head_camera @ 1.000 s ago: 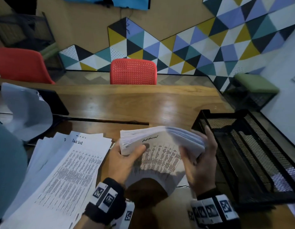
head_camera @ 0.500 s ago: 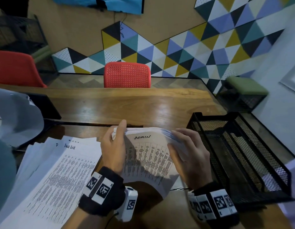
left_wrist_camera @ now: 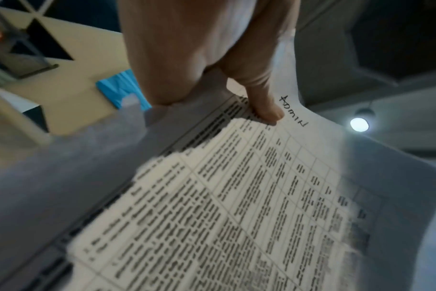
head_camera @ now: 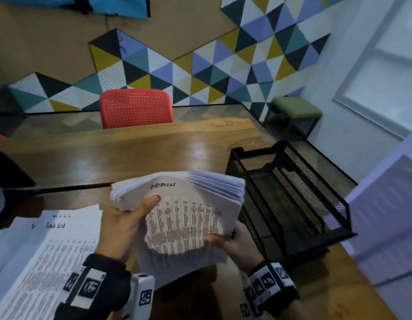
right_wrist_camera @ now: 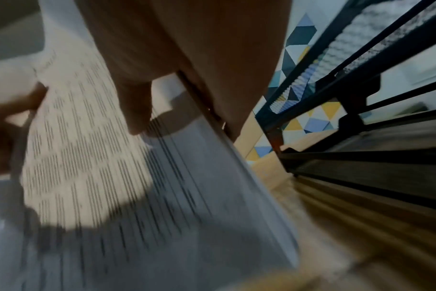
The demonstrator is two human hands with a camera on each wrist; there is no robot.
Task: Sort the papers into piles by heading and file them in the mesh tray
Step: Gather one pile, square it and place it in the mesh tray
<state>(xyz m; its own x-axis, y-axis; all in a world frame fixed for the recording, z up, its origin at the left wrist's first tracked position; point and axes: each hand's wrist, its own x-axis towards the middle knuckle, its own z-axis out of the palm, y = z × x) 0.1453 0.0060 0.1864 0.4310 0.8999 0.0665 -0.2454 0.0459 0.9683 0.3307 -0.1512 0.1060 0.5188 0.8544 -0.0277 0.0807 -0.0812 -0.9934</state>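
A thick stack of printed papers (head_camera: pixel 189 211) headed "Admin" is lifted off the wooden table, its far edge bent upward. My left hand (head_camera: pixel 124 225) grips its left side, thumb on the top sheet just below the heading; the left wrist view shows that thumb (left_wrist_camera: pixel 266 110) pressing the papers (left_wrist_camera: pixel 212 206). My right hand (head_camera: pixel 235 243) holds the near right corner, thumb on top and fingers underneath, as the right wrist view confirms on the stack (right_wrist_camera: pixel 92 157). The black mesh tray (head_camera: pixel 290 199) stands just right of the stack, its tiers (right_wrist_camera: pixel 361 137) close beside my right hand.
A second pile headed "Task List" (head_camera: pixel 45 255) lies on the table at the left. A red chair (head_camera: pixel 135 108) stands at the far side, a green stool (head_camera: pixel 295 112) in the right corner. More sheets (head_camera: pixel 385 215) show at the right edge.
The stack has been lifted and shifted right toward the tray. My left thumb now lies on top near the heading, and my right hand has dropped to the near right corner.
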